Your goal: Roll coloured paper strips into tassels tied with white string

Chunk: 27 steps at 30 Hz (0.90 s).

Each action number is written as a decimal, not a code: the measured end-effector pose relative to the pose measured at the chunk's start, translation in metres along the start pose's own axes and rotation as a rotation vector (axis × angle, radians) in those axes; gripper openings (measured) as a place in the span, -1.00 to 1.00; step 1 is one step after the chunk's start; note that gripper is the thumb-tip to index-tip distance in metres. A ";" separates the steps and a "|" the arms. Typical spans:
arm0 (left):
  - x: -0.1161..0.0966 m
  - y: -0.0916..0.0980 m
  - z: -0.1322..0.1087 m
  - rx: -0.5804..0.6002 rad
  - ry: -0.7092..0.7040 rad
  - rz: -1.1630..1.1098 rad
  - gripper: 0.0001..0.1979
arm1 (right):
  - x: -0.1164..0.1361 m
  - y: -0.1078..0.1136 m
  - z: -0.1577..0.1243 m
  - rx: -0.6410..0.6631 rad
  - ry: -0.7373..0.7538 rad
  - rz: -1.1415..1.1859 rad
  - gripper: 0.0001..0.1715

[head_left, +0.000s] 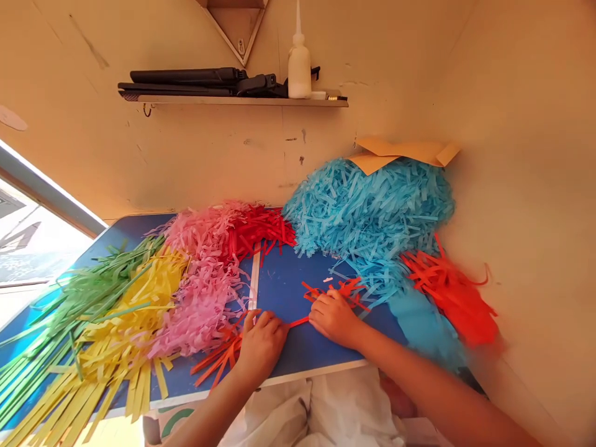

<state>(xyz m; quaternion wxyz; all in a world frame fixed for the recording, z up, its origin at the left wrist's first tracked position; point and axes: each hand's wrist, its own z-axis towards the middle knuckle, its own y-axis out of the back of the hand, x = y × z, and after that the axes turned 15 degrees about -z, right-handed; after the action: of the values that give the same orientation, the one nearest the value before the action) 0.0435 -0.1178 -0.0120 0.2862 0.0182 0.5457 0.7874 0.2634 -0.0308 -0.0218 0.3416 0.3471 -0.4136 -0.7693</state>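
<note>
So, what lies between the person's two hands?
In the head view, a narrow red strip runs from the left hand to the right hand, over the blue tabletop.

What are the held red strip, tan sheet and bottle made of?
Red strip: probably thin matte paper; flat strands splay at its ends. Tan sheet: likely dull stiff paper or card, judging by sharp folds. Bottle: probably satin plastic, milky with tapered nozzle.

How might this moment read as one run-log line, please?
left hand: holding red strip | right hand: holding same strip | strip: straight between hands, above blue table | nearby: pink fringe, light-blue fringe
</note>
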 end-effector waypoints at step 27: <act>0.007 0.008 0.013 0.298 -0.001 -0.097 -0.78 | -0.012 0.023 0.021 0.439 -0.248 0.215 -0.96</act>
<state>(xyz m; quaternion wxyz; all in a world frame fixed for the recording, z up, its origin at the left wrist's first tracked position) 0.0391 -0.1053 -0.0018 0.3184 0.0345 0.6565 0.6830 0.2581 -0.0229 0.0098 0.2847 0.2702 -0.6434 -0.6572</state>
